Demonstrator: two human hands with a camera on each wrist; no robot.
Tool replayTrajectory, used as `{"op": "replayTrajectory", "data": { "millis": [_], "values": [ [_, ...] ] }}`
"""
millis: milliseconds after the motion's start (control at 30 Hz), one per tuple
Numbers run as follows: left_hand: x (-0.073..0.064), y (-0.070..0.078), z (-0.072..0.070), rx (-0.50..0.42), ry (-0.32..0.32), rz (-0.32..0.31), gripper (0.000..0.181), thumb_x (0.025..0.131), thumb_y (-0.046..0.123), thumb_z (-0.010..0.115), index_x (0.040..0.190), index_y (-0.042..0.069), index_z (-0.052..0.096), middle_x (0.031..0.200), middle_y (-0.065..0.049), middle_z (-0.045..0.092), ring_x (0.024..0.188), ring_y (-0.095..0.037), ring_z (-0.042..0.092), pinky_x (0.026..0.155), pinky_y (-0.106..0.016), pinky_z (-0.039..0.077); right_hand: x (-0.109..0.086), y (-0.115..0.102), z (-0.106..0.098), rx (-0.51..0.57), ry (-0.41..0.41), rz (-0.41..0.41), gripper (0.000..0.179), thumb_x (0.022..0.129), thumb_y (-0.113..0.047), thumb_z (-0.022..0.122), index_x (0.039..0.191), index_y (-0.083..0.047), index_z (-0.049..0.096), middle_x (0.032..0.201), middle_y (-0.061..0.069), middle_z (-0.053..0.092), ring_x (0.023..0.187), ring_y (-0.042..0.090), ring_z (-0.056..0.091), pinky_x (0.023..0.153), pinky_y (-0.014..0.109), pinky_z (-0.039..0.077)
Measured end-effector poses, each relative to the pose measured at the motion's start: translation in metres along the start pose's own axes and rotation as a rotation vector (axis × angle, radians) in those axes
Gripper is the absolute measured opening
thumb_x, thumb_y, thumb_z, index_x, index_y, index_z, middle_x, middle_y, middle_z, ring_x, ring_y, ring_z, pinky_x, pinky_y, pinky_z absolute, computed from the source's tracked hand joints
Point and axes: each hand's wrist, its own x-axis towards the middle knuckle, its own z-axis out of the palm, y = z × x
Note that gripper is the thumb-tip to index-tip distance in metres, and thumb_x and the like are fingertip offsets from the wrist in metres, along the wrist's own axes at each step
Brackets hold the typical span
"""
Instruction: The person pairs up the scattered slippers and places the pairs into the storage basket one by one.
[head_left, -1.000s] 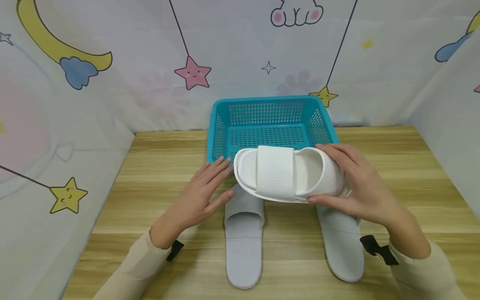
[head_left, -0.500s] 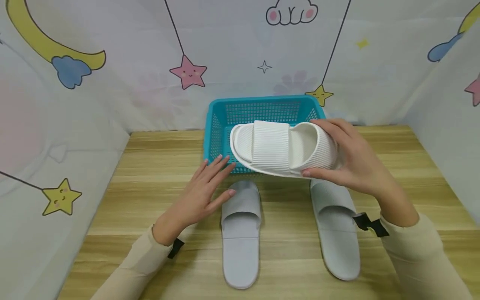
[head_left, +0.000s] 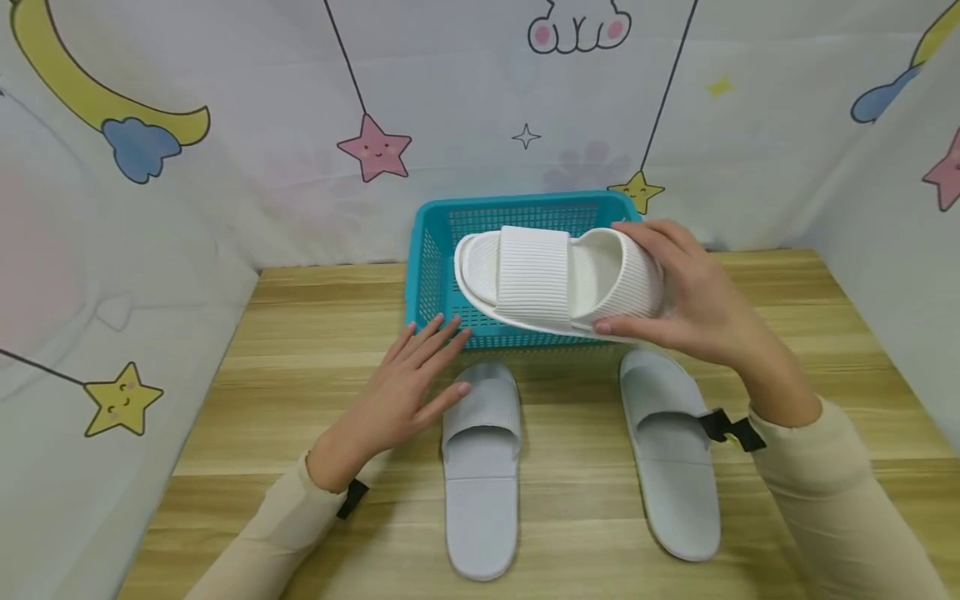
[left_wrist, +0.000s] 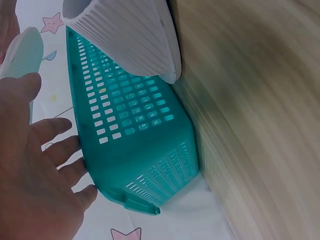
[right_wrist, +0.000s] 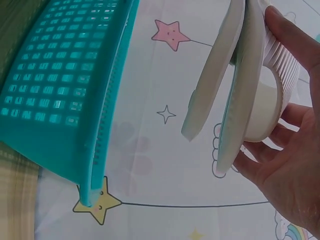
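My right hand (head_left: 701, 304) grips a pair of white slippers (head_left: 534, 275) by the ribbed toe end and holds them sideways above the teal plastic basket (head_left: 431, 283). In the right wrist view the two white soles (right_wrist: 241, 95) lie close together, slightly splayed, and apart from the basket. My left hand (head_left: 393, 396) has its fingers spread and fairly straight. Its fingertips are at the basket's front left rim, as the left wrist view also shows, and hold nothing. The slippers hide much of the basket's inside.
A grey slipper (head_left: 482, 517) lies in front of the basket, close to my left hand. Another grey slipper (head_left: 678, 500) lies to the right, partly under my right wrist strap. A patterned white cloth (head_left: 292, 167) hangs behind the wooden table (head_left: 300, 333).
My right hand has carried the white slippers away from me and slightly left, from in front of the basket to above it. The left hand stays nearly still beside the rim.
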Motion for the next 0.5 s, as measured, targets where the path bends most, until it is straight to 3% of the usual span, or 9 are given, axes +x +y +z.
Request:
{"op": "replayTrajectory", "data": {
  "millis": [300,500],
  "values": [
    [0.003,-0.005,0.001,0.013,0.018,0.032,0.065,0.106,0.036,0.064,0.162,0.008,0.044,0.169,-0.013,0.039,0.157,-0.04,0.033,0.13,-0.061,0.016,0.011,0.005,0.01,0.037,-0.014,0.004,0.102,0.068,-0.018,0.101,0.157,-0.016,0.051,0.145,0.01,0.055,0.117,0.027,0.057,0.085,0.047,0.052],
    [0.005,-0.005,-0.001,0.005,-0.003,0.013,0.065,0.105,0.034,0.066,0.161,0.009,0.046,0.169,-0.012,0.039,0.158,-0.037,0.032,0.13,-0.061,0.015,0.022,0.009,0.02,0.1,-0.027,0.007,0.099,0.071,-0.018,0.1,0.157,-0.018,0.051,0.148,0.007,0.056,0.12,0.025,0.055,0.086,0.048,0.051]
  ]
}}
